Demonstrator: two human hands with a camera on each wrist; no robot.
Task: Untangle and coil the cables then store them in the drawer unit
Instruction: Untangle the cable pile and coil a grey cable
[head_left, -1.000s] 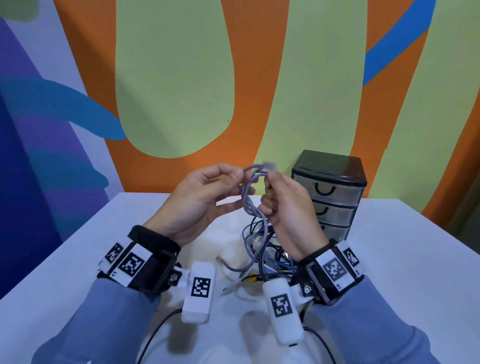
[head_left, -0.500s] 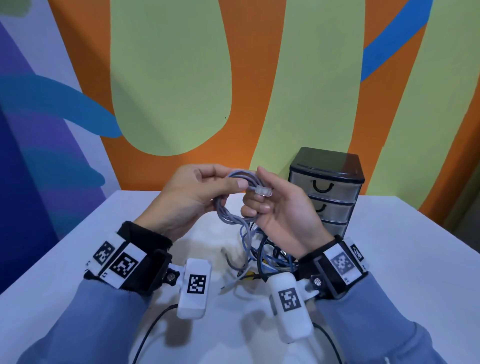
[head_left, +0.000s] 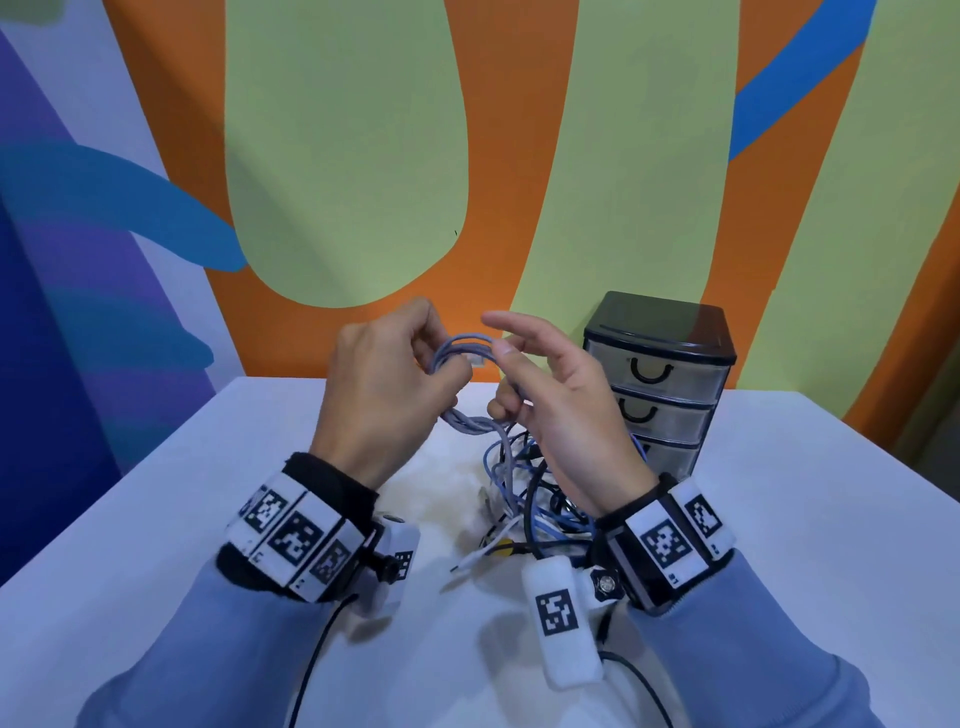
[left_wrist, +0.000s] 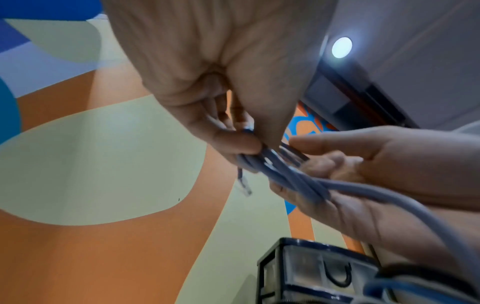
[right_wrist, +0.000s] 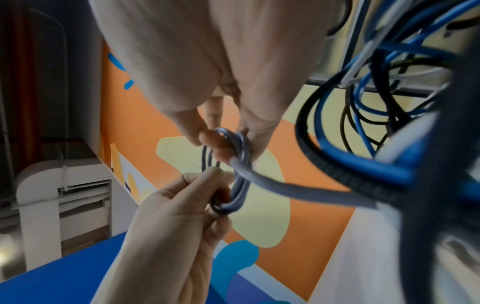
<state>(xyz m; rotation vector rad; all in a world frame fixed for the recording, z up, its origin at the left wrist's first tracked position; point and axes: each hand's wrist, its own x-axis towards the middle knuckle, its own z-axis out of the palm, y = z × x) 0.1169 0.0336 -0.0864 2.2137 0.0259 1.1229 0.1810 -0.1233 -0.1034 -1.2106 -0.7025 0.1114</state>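
A small drawer unit (head_left: 660, 384) stands at the back of the white table (head_left: 831, 519), close to the wall. It has a black top and 3 see-through drawers with black handles. All 3 drawers look closed. Just in front of it, on the table, lies a messy pile of cables (head_left: 535, 499) in blue, black and white. The pile sits under the right wrist and touches the bottom of the drawer unit, so it hides part of the lowest drawer.

The wall (head_left: 363, 156) behind is painted with big orange, green and blue shapes. Both wrists wear black bands with black and white square marks, and the sleeves are blue.

Both hands are up in the air over the table, close together. Between them is a grey cable (head_left: 460, 348) wound into a few loops. The left hand (head_left: 384, 395) has its fingers curled tight around 1 side of the loops. The right hand (head_left: 561, 405) pinches the other side with its thumb and lower fingers, while its pointer finger sticks out straight. A clear plug (left_wrist: 244, 186) on the end of the grey cable hangs by the left hand's fingers. The rest of the grey cable runs down from the hands into the pile.
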